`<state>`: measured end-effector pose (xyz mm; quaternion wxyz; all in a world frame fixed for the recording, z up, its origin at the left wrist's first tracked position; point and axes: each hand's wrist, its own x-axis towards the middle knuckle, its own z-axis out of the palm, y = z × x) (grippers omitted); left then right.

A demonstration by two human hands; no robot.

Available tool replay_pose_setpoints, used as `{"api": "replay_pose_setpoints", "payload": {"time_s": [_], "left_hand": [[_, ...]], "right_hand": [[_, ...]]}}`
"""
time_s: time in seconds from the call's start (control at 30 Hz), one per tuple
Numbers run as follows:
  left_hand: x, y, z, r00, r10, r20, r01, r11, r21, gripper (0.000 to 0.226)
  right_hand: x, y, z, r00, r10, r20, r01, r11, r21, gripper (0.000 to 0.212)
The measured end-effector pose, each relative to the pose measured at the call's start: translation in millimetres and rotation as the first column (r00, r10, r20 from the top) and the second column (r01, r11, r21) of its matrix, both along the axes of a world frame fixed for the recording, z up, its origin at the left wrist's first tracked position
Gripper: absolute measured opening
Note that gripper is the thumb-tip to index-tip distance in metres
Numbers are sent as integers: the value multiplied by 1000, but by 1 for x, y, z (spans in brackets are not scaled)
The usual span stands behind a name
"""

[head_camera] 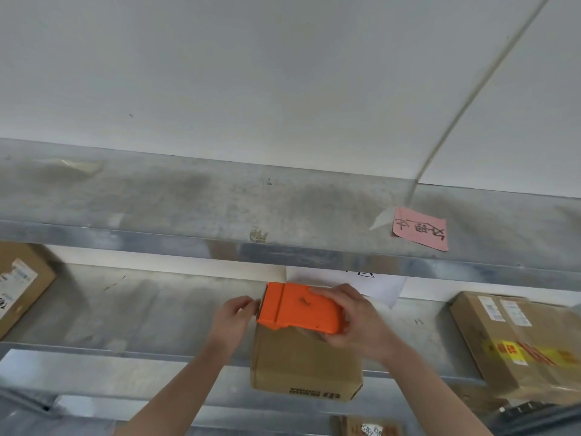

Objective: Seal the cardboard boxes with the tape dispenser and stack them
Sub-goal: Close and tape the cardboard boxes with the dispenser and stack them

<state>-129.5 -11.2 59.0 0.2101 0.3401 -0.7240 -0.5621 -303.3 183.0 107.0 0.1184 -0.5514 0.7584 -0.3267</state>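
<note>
A small cardboard box (301,363) sits on a metal shelf (132,313), overhanging its front edge. An orange tape dispenser (298,308) lies across the box's far top. My right hand (355,322) grips the dispenser's right end, fingers curled over and under it. My left hand (234,316) is at the dispenser's left end, its fingertips pinching at the mouth where the tape comes out; the tape itself is too thin to see.
A taped carton (522,341) stands on the shelf to the right, another carton (19,284) at the far left. An upper metal shelf (283,212) with a pink note (421,229) hangs overhead. A white paper (371,284) is on the back wall.
</note>
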Motion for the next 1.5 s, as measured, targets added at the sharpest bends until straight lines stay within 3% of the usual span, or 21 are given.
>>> {"api": "replay_pose_setpoints", "payload": {"time_s": [0.1, 0.2, 0.3, 0.47, 0.8, 1.3, 1.5], "left_hand": [[-3, -4, -1, 996, 85, 14, -76, 938, -339, 37], [8, -28, -9, 975, 221, 10, -191, 864, -467, 37], [18, -42, -28, 973, 199, 115, -99, 814, -573, 35], [8, -32, -43, 937, 217, 272, -28, 826, -563, 28], [6, -30, -72, 862, 198, 466, 79, 856, -511, 24], [-9, -18, -113, 929, 161, 332, -4, 904, -428, 17], [-16, -2, -116, 945, 216, 246, -170, 966, -194, 10]], "right_hand": [[-15, 5, 12, 998, -10, -58, 14, 997, 76, 83], [-40, 21, 17, 990, -16, -137, 37, 987, 156, 83], [-58, 34, 12, 987, 13, -160, 22, 976, 217, 79], [-64, 35, -4, 972, 82, -219, -9, 950, 312, 76], [-71, 28, -14, 969, 108, -222, -24, 936, 351, 71], [-70, 26, -29, 995, 35, -95, -7, 959, 283, 77], [-68, 27, -33, 994, 39, -99, -11, 961, 275, 76]]}}
